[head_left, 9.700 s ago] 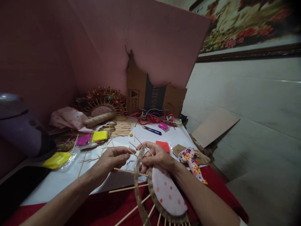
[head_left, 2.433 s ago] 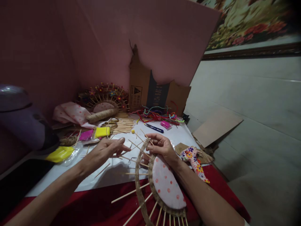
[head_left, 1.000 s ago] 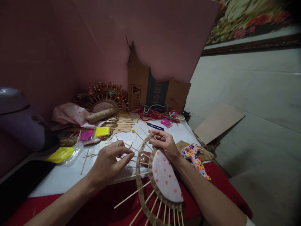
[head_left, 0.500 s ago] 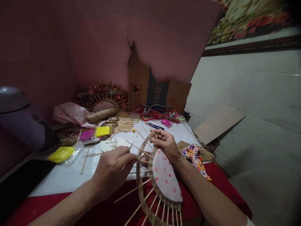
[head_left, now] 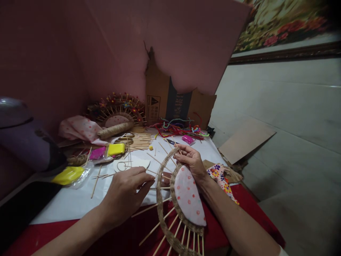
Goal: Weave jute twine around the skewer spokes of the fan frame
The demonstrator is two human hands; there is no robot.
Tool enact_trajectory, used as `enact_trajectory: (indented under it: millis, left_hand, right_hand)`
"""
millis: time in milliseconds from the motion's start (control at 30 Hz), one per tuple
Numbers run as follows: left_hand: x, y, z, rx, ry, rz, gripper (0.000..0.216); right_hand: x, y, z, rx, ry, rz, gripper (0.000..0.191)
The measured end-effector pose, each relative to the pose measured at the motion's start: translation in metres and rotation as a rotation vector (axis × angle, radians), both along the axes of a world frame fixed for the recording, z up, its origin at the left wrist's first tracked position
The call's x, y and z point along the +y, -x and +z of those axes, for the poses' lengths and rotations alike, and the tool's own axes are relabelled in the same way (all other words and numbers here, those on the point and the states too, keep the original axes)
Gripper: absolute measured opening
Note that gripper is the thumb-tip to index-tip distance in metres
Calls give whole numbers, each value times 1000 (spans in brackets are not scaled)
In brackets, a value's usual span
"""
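Note:
A half-round craft piece (head_left: 188, 199) stands on edge in front of me: pink dotted fabric in the middle, jute-wrapped arcs (head_left: 161, 202) around it, thin wooden sticks (head_left: 149, 209) poking out like spokes. My right hand (head_left: 190, 160) is closed round its upper end, pinching the jute rim and sticks. My left hand (head_left: 125, 193) is at the left of the outer arc, fingertips pinched on one of the spoke sticks near the rim.
White sheet (head_left: 80, 199) over a red cloth (head_left: 117, 238). Behind: loose stick pile (head_left: 138, 140), jute spool (head_left: 114, 130), a finished decorated fan (head_left: 118, 110), yellow and pink clay packs (head_left: 68, 175), coloured pipe cleaners (head_left: 178, 129), flowered glue gun (head_left: 220, 176), cardboard box (head_left: 173, 103), purple dome (head_left: 18, 138) at left.
The craft piece has been turned a little, its spokes swinging down and toward me. My left hand moved from the table sticks to the rim and closed on a spoke.

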State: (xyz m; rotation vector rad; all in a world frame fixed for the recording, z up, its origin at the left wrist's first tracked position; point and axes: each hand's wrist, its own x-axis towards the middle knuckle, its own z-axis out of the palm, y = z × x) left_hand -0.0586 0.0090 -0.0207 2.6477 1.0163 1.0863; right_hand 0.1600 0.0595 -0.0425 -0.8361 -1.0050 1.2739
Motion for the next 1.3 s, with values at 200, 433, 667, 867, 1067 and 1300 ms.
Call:
enact_trajectory:
  millis: [200,433,667,867,1067,1300]
  left_hand:
    - [1,4,1,-60,236,-12,18]
    - [6,2,8,-359,843,19,15]
    - [10,1,6,-604,1468,23,13]
    - [10,-4,-6,-669,1561,-58,10]
    - [10,-3,-10,-704,1569,-107,16]
    - [4,-6,5,-598,1455,-83,17]
  right_hand:
    - [0,-4,1,74,28,5,41]
    - [-3,-3,3,98,-54,25,37]
    - [-9,1,5,133,-84,43,37]
    - [-9,4,5,117,-87,49,37]
    - [-9,3,6,147,-69,30,36]
    - [-3,-3,6,184,-57,-15,34]
